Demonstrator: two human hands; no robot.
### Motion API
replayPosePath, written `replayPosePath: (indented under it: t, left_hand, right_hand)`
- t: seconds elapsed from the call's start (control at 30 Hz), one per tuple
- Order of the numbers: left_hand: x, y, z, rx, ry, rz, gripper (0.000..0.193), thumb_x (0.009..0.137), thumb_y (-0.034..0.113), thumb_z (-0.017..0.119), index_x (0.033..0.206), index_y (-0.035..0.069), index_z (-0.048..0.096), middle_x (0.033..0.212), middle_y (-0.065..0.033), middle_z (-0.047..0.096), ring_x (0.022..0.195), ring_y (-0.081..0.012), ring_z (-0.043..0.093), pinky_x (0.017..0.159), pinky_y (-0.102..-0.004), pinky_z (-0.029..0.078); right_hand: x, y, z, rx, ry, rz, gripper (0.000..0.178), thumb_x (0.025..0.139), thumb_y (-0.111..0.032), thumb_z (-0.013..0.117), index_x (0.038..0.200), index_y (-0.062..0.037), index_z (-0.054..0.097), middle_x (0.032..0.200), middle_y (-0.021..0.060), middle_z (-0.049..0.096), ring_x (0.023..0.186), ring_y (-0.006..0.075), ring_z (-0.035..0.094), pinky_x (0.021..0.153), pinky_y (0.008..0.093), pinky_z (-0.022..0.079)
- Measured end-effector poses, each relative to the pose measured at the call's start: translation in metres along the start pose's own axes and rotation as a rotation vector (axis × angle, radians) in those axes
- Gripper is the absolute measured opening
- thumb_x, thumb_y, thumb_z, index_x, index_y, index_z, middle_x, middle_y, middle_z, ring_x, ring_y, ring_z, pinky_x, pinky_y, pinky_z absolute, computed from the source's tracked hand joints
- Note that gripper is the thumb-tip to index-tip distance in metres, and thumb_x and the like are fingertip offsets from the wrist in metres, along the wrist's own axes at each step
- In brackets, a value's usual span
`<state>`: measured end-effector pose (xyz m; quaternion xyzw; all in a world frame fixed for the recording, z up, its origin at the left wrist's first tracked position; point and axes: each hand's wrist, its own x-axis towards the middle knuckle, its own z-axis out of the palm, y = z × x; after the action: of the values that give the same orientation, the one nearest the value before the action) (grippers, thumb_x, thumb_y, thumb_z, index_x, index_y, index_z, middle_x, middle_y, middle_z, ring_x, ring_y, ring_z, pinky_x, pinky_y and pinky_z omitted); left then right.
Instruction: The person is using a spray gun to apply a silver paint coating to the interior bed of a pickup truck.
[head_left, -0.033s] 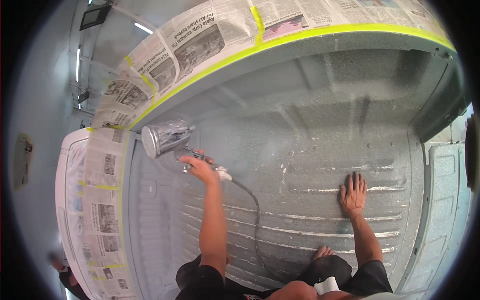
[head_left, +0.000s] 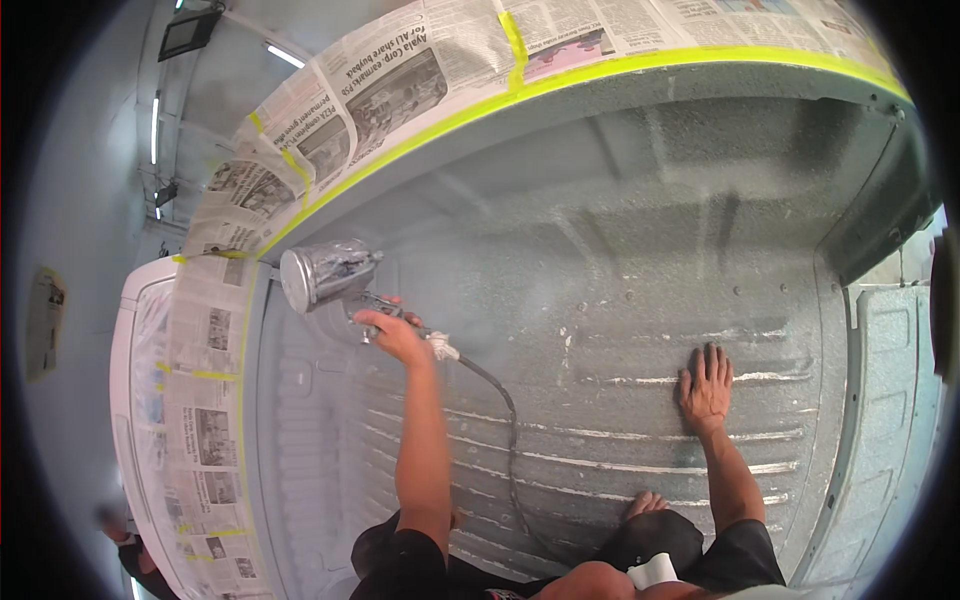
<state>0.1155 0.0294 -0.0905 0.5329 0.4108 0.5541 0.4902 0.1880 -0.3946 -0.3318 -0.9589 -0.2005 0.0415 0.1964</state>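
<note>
A metal spray gun with a shiny silver cup [head_left: 325, 275] is in the grip of my left hand [head_left: 395, 335], its fingers wrapped round the handle. The cup tilts on its side near the far left corner of the truck bed [head_left: 620, 300]. From the handle's base, wrapped in whitish material, a dark air hose [head_left: 512, 420] runs down toward my lap. My right hand [head_left: 708, 390] lies flat on the ribbed bed floor, fingers spread and holding nothing. Pale grey covers the bed's left end; the right part looks darker and rough.
Newspaper masking [head_left: 400, 95] edged with yellow-green tape [head_left: 640, 72] covers the far bed rim, and more covers the cab side at left. My bare foot [head_left: 646, 503] rests on the floor. The tailgate [head_left: 890, 400] hangs at right. Part of another person [head_left: 140, 560] shows at lower left.
My left hand and the spray gun have shifted slightly to the left. The right hand stays in place.
</note>
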Motion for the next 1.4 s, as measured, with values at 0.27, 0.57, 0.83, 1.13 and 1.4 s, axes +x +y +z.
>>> replayPosePath:
  t: [0.27,0.57,0.83,1.13,1.4]
  left_hand:
    - [-0.021,0.0,-0.015,0.167,0.016,-0.183,0.061,0.099,0.061,0.029,0.097,0.004,0.049,0.082,-0.0084,0.057,0.048,-0.0148,0.045,0.04,-0.0262,0.035]
    - [-0.133,-0.003,0.002,0.138,-0.536,-0.224,0.066,0.098,0.064,0.024,0.103,0.003,0.05,0.086,-0.0091,0.058,0.051,-0.0168,0.049,0.042,-0.0282,0.037]
    - [-0.139,-0.002,0.018,0.149,-0.92,-0.328,0.066,0.097,0.063,0.031,0.105,0.0,0.051,0.087,-0.0093,0.061,0.051,-0.0143,0.052,0.04,-0.0255,0.038]
    - [-0.049,0.006,0.009,0.225,-0.453,-0.242,0.066,0.093,0.069,0.033,0.102,0.006,0.051,0.075,-0.0054,0.053,0.044,-0.0131,0.045,0.038,-0.0263,0.036]
    - [0.031,-0.009,-0.023,0.43,-0.127,-0.035,0.059,0.096,0.063,0.039,0.087,0.005,0.051,0.07,-0.0052,0.052,0.041,-0.0134,0.043,0.035,-0.0278,0.033]
  right_hand:
    - [0.001,0.002,0.001,-0.019,-0.028,0.003,0.055,0.096,-0.037,0.043,0.137,-0.0004,0.045,0.149,0.0205,0.035,0.141,0.0371,0.026,0.117,0.0493,0.018]
    - [-0.001,0.005,0.005,-0.007,0.024,-0.037,0.056,0.095,-0.036,0.044,0.138,-0.0006,0.043,0.147,0.0218,0.036,0.139,0.0386,0.028,0.116,0.0503,0.018]
    - [0.0,0.003,0.004,0.008,0.001,-0.013,0.056,0.095,-0.036,0.044,0.138,-0.0015,0.043,0.147,0.0211,0.036,0.14,0.0384,0.027,0.116,0.0504,0.018]
    - [0.001,0.002,-0.002,0.015,0.016,-0.009,0.055,0.094,-0.036,0.045,0.137,-0.0008,0.045,0.147,0.0207,0.036,0.14,0.038,0.027,0.117,0.0502,0.017]
    - [-0.002,-0.001,-0.001,0.025,0.024,-0.001,0.053,0.094,-0.036,0.045,0.135,-0.0014,0.047,0.148,0.0204,0.036,0.14,0.0372,0.027,0.117,0.0497,0.017]
